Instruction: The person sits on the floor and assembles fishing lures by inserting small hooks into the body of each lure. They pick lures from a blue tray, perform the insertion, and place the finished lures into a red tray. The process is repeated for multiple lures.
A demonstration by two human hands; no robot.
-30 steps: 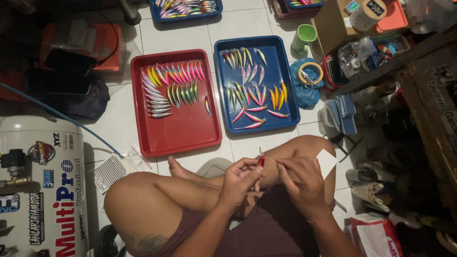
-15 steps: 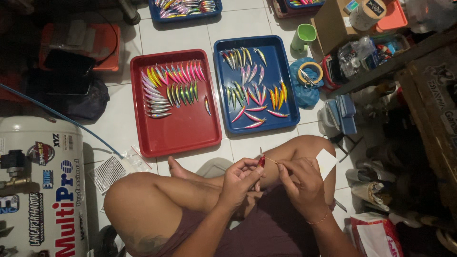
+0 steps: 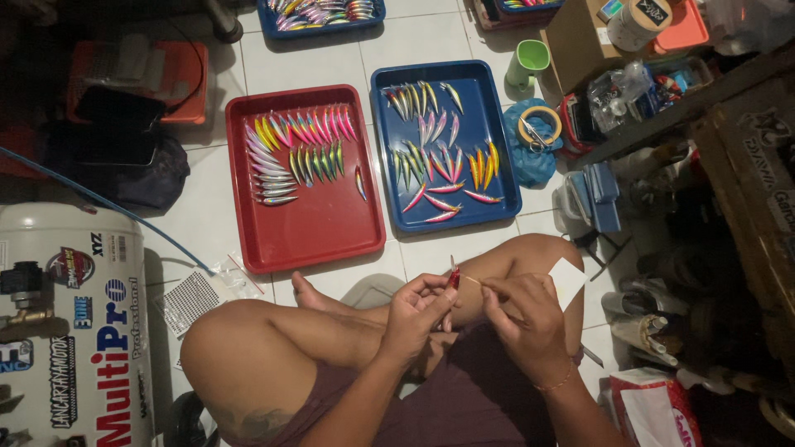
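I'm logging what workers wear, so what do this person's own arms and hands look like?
Both forearms are bare, with no sleeves and no gloves. The right hand has a thin orange-red string bracelet at the wrist. The left hand shows no ring, watch or band.

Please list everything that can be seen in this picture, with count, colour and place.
small lure: one, red, pinched in the left hand's fingertips
red tray: one, on the floor, centre, with many coloured lures in rows
blue tray: one, right of the red tray, also with lures
second blue tray: one, top edge, partly cut off
green cup: one, above the blue tray
tape roll: one, yellowish, on a blue bag
compressor tank: one, white, lower left
mesh piece: one, white, beside the tank
left hand: holds the lure over the lap
right hand: close by, fingertips toward the lure
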